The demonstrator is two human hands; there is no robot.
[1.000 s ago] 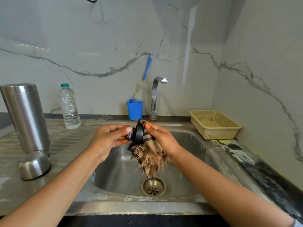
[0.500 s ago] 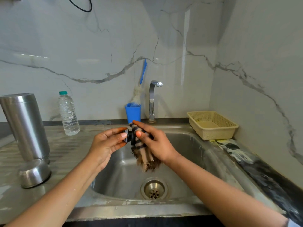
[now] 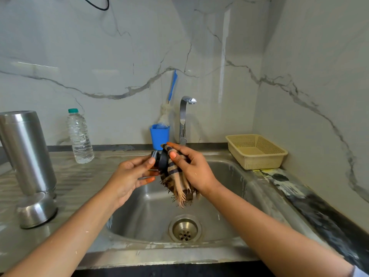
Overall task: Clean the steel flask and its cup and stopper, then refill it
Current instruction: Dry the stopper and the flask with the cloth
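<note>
Over the steel sink my left hand pinches the black stopper by its left end. My right hand holds a striped brown cloth against the stopper's right side, thumb on the cloth, with the frayed end hanging down. The steel flask stands upside down on the drainboard at far left. Its steel cup lies mouth down in front of it.
A clear water bottle stands on the drainboard behind. A blue cup with a bottle brush sits beside the tap. A beige plastic basket sits at the back right. The drain lies below my hands.
The cloth has bunched up shorter in my right hand, and my fingers have shifted around the stopper. Both hands stay over the sink.
</note>
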